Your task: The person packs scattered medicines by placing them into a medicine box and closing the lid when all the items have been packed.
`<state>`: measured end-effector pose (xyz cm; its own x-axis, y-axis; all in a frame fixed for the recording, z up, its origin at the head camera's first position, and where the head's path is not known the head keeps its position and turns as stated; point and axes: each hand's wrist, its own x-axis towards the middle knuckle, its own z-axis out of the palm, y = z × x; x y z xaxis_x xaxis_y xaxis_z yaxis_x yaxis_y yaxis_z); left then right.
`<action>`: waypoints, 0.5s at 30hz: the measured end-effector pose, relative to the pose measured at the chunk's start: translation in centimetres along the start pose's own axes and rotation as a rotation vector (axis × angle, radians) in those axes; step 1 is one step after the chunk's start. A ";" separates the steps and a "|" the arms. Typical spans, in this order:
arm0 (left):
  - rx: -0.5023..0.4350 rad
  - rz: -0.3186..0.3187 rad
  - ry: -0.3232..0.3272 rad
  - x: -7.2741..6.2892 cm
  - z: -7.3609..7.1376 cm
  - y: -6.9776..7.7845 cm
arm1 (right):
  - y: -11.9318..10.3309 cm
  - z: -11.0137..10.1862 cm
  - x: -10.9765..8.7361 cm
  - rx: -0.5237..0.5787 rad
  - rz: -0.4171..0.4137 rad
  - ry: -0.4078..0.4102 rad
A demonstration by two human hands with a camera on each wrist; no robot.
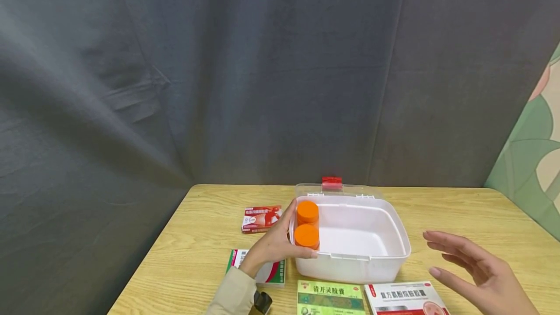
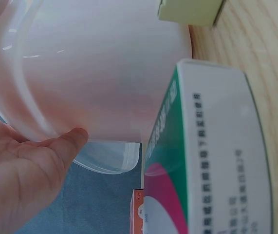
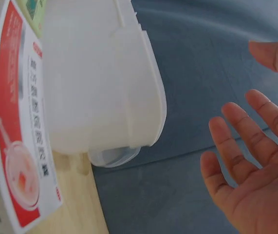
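A white plastic box [image 1: 363, 266] stands on the table with its clear lid [image 1: 356, 190] swung back behind it. Two orange-capped bottles [image 1: 307, 236] are inside, one behind the other at the left end. My left hand [image 1: 273, 244] grips that left end, thumb along the front and fingers round the side. In the left wrist view, a fingertip [image 2: 80, 134] presses against the box's outer wall. To the right of the box, my right hand [image 1: 485, 273] is in the air with fingers spread apart, touching nothing; the right wrist view shows its palm [image 3: 265, 204] bare.
A red medicine box [image 1: 261, 218] lies behind my left hand, and a green-and-white one [image 1: 273, 275] is partly hidden under the wrist. In front of the white box lie a yellow-green carton [image 1: 330, 298] and a red-and-white carton [image 1: 404, 298]. A grey curtain [image 1: 284, 86] hangs behind the table.
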<state>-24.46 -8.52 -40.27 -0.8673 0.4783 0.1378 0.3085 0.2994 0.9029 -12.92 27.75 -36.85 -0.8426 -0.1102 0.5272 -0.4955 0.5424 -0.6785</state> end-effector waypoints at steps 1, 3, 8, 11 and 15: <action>0.001 0.000 0.001 0.0 0.0 0.0 | 0.3 0.0 -0.1 0.000 0.000 -0.002; 0.004 -0.001 0.005 -0.1 0.0 -0.1 | 0.9 0.0 -0.2 -0.001 -0.002 -0.012; 0.006 0.007 0.004 -0.1 0.0 0.0 | 2.4 -0.2 -0.6 0.002 -0.026 -0.052; 0.007 0.009 0.003 -0.1 0.0 0.1 | 3.2 -0.3 -0.9 0.006 -0.031 -0.083; 0.013 0.011 0.006 0.0 0.1 0.0 | 4.5 -0.3 -1.3 -0.028 0.045 -0.124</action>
<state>-24.43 -8.46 -40.35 -0.8663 0.4764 0.1502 0.3229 0.3047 0.8960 -14.00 30.60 -40.41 -0.8845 -0.1865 0.4276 -0.4516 0.5721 -0.6847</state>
